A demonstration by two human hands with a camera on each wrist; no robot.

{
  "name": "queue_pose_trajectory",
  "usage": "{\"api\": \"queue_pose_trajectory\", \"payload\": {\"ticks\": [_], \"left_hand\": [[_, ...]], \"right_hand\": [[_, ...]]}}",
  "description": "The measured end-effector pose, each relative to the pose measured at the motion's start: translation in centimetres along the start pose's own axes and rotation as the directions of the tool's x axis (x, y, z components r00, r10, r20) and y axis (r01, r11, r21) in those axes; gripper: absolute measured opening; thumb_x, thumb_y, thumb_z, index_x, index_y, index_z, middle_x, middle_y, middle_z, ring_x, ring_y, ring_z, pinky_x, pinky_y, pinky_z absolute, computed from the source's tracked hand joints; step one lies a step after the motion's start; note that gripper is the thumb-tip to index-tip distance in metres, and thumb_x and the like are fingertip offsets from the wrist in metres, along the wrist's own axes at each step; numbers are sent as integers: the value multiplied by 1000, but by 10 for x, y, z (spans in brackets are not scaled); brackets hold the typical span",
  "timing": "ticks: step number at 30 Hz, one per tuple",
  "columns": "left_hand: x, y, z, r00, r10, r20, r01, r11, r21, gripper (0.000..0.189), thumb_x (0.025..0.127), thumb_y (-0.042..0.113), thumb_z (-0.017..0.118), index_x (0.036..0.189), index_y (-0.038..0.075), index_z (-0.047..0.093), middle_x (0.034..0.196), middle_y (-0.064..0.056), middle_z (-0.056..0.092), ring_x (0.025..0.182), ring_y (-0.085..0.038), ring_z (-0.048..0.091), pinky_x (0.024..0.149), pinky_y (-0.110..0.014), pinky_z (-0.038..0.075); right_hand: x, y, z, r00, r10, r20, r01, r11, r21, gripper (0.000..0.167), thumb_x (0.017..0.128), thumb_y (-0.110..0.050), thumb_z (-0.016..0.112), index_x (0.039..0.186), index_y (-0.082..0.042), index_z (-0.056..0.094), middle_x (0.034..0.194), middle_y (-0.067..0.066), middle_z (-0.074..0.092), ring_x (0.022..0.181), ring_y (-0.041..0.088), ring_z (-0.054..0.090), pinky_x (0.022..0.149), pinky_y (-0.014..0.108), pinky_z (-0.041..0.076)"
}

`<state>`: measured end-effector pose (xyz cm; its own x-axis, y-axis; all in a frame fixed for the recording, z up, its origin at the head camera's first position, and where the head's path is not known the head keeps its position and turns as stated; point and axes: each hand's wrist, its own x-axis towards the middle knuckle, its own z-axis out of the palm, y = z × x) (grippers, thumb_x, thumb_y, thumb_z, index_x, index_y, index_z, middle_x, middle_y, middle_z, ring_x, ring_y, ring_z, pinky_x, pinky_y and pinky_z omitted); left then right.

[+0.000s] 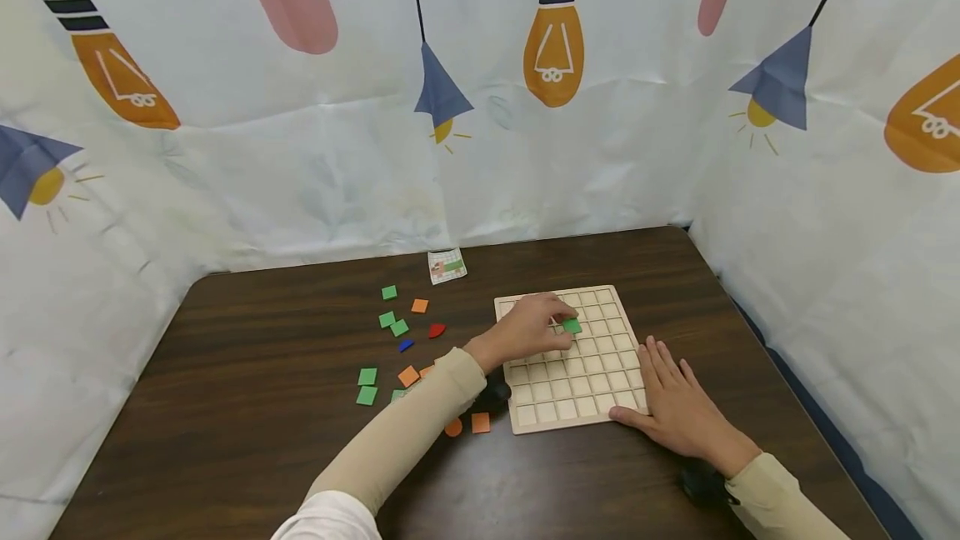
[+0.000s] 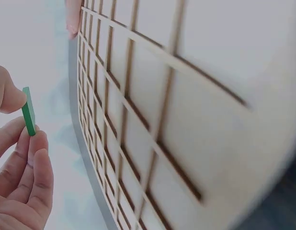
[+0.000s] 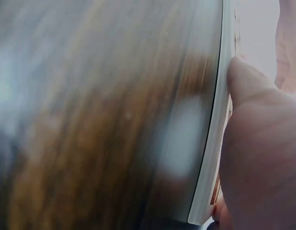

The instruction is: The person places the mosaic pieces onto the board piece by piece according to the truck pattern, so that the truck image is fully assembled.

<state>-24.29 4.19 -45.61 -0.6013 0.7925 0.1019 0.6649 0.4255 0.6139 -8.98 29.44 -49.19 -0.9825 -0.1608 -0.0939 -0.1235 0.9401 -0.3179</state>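
Observation:
A pale wooden grid board (image 1: 558,388) lies on the dark table, divided into many small square cells. Over its upper middle, my left hand (image 1: 528,327) pinches a green square tile (image 1: 572,326) between thumb and fingertips. In the left wrist view the same green tile (image 2: 29,111) is seen edge-on, held apart from the board. My right hand (image 1: 678,407) rests along the board's right edge with fingers extended and the thumb at its lower right corner. From the right wrist, the thumb (image 3: 248,79) touches the board's side (image 3: 215,129).
Left of the board lie loose green tiles (image 1: 367,377), orange tiles (image 1: 481,422), a red piece (image 1: 437,330) and a blue piece (image 1: 406,345). Some are partly hidden by the left forearm. A small printed card (image 1: 447,266) sits by the table's back edge, near the curtain (image 1: 337,182).

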Motion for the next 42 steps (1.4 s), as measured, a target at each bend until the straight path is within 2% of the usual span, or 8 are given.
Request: {"api": "queue_pose_trajectory", "payload": {"ticks": [7, 14, 20, 30, 42], "left_hand": [[19, 5, 10, 1000, 20, 8, -20, 1000, 2, 40, 93, 20, 62, 131, 9, 72, 124, -5, 72, 109, -16, 68, 90, -22, 55], [32, 8, 21, 1000, 12, 26, -13, 1000, 8, 40, 94, 20, 64, 132, 10, 72, 122, -4, 73, 109, -16, 70, 90, -19, 55], [39, 9, 28, 999, 14, 33, -14, 1000, 13, 41, 93, 21, 64, 132, 11, 71, 121, -2, 73, 108, -13, 71, 90, -17, 56], [48, 17, 31, 998, 13, 55, -14, 1000, 28, 43, 92, 21, 64, 134, 10, 71, 122, -2, 73, 109, -13, 70, 92, -18, 55], [57, 18, 41, 998, 21, 67, -25, 998, 61, 41, 92, 18, 66, 131, 11, 73, 120, -3, 75, 107, -13, 71, 91, -18, 56]], "right_hand": [[1, -3, 1, 1000, -1, 12, 1, 1000, 10, 113, 92, -73, 57, 162, 8, 20, 170, 32, 15, 157, 51, 19, 120, 74, 20], [0, -5, 1, 1000, -6, 8, 6, 1000, 12, 112, 93, -73, 56, 162, 7, 21, 170, 31, 16, 158, 50, 18, 121, 74, 21], [-1, -6, 0, 1000, -4, 11, 4, 1000, 10, 112, 92, -74, 56, 162, 7, 21, 170, 31, 16, 158, 50, 18, 121, 73, 21], [-1, -6, 0, 1000, -2, -7, 2, 1000, 12, 111, 93, -72, 58, 161, 7, 23, 170, 31, 18, 158, 50, 20, 121, 73, 23], [0, -4, 1, 1000, -3, -5, 3, 1000, 17, 111, 93, -73, 57, 162, 7, 21, 170, 30, 17, 158, 49, 20, 121, 72, 22]]}}
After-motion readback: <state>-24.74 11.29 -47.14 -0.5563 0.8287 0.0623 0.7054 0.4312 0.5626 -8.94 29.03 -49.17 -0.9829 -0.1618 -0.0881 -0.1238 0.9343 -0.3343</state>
